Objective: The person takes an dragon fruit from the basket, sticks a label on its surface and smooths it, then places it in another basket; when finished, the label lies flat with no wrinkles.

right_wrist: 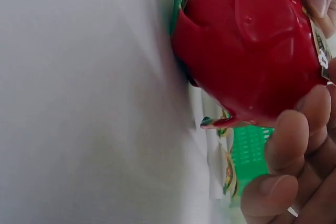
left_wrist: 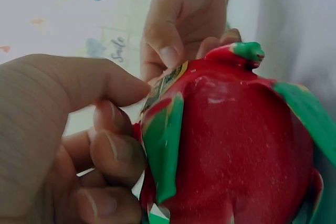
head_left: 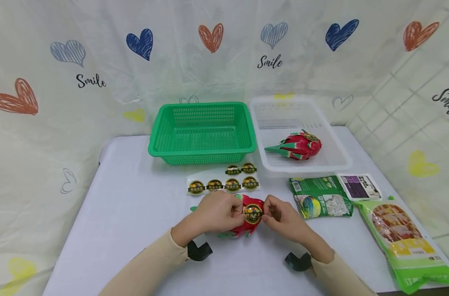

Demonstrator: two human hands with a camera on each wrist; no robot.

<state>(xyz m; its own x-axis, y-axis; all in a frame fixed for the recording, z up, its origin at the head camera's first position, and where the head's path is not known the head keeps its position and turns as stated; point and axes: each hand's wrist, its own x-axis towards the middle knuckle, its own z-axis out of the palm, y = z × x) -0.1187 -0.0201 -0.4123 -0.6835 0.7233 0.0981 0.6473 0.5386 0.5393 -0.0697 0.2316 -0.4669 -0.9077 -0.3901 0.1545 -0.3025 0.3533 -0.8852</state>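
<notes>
A red dragon fruit [head_left: 243,231] with green-tipped scales lies on the table between both hands. On its upper side is a round black-and-gold sticker [head_left: 253,213]. My left hand [head_left: 218,211] pinches at the sticker's left edge with the thumb, the other fingers curled against the fruit's side. From the right, my right hand [head_left: 285,218] pinches at the opposite edge with thumb and index finger. The right wrist view shows the right fingertips [right_wrist: 286,135] bent close against the fruit. Behind the fruit lies a sticker sheet [head_left: 209,193] with several matching round stickers.
A green basket [head_left: 202,154] stands at the back. Beside it, a white basket [head_left: 302,167] holds another stickered dragon fruit [head_left: 302,146]. To the right lie a green packet [head_left: 320,197], a purple-and-white packet [head_left: 359,187] and a large food bag [head_left: 406,238].
</notes>
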